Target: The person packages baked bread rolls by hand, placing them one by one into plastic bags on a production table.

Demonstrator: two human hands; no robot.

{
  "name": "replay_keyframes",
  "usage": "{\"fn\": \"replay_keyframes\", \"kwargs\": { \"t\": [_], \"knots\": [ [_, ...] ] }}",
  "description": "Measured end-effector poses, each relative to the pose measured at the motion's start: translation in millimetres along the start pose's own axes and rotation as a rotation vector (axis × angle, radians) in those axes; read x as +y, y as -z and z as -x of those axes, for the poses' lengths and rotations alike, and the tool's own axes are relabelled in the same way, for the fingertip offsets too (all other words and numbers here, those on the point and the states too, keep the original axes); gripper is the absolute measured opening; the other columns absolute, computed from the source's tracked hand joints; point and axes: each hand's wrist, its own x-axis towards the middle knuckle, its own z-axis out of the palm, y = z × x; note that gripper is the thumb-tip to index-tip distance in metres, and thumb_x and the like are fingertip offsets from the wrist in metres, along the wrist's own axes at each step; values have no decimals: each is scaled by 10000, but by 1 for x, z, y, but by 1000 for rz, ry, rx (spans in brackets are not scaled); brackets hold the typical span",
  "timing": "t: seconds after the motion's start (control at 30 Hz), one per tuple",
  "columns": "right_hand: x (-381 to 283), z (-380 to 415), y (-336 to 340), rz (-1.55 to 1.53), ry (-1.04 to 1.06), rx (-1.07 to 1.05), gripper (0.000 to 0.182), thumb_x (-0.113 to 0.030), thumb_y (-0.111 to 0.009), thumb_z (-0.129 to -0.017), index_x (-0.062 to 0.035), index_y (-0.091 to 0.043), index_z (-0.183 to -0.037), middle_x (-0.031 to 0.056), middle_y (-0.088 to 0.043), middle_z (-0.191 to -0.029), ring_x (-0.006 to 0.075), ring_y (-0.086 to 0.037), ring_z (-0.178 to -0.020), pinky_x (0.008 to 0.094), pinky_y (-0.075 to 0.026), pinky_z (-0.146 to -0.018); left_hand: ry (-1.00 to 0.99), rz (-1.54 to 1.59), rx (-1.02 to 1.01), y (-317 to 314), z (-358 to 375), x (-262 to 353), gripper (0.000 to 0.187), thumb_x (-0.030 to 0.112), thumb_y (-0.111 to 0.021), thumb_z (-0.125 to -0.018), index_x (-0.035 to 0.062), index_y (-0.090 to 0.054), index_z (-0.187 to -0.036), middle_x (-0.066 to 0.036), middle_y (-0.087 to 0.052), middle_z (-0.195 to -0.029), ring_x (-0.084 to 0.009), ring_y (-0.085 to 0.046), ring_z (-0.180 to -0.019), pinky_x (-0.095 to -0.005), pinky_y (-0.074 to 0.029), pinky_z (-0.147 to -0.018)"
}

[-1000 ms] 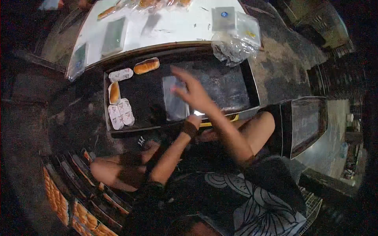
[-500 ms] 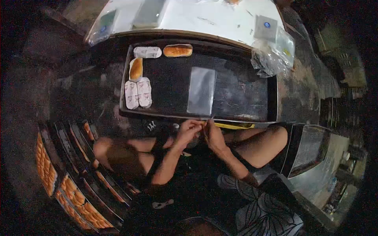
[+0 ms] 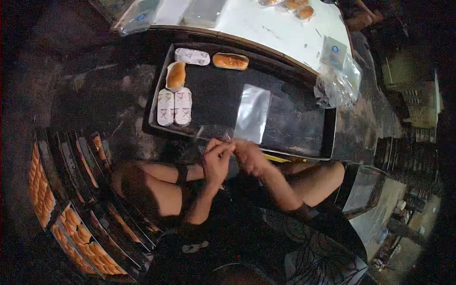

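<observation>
Film, thin and clear (image 3: 213, 134), sits pinched between both hands at the near rim of the black tray (image 3: 304, 130); we take it for a small plastic bag, though its outline is too faint to confirm. Left hand (image 3: 216, 159): fingers (image 3: 222, 148) drawn together on the film's lower edge. Right hand (image 3: 249, 156): fingers curled close, meeting the left at the same spot; we cannot tell exactly how much of the film it grips. The two hands touch.

On the tray, just beyond the hands, we note a flat clear bag (image 3: 252, 113) lying empty. At the tray's left end: two wrapped buns side by side (image 3: 174, 107), their white wrappers carrying a printed mark too small to read; an unwrapped bun (image 3: 175, 75) just above them; a third wrapped bun (image 3: 192, 56) and a long bare bun (image 3: 230, 61) along the far rim.

Past the tray, the white desk (image 3: 280, 33) carries a heap of clear bags (image 3: 338, 78) with a blue-dotted label, unreadable. To our left, stacked trays of buns (image 3: 71, 223).
</observation>
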Motion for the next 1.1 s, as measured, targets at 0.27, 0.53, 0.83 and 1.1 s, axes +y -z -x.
{"fn": "replay_keyframes", "kwargs": {
  "t": [0.27,0.53,0.83,1.1],
  "knots": [
    [-8,-41,-126,-670,45,-525,476,-318,-447,-839,-35,-350,-1209,125,-386,-1240,256,-435,-1078,346,-364,-894,92,1645,-25,78,-33,-43,467,230,-496,-825,86,-311,-1229,-138,-400,-1175,-231,-470,-931,-349,-397,-838],
    [3,-247,-134,1938,1030,354,503,-404,-562,-707,-140,-490,-1129,110,-301,-1293,331,-267,-1185,496,-229,-908,207,1173,720,116,-37,-61,407,225,-500,-832,83,-362,-1188,-91,-472,-990,-202,-474,-941,-361,-401,-848],
    [-44,-190,-6,2011,550,368,403,-475,-531,-687,-212,-602,-985,109,-240,-1322,300,-202,-1221,562,-156,-926,393,1307,620,86,-47,-55,353,168,-510,-832,84,-391,-1153,-35,-524,-865,-135,-504,-821,-298,-422,-770],
    [-111,-231,-65,1846,852,421,452,-170,-582,-676,-134,-476,-1115,148,-486,-1047,344,-444,-988,464,-370,-806,508,1232,562,77,-49,-53,382,158,-508,-830,68,-373,-1176,-45,-513,-861,-133,-491,-811,-287,-413,-760]
  ]
}}
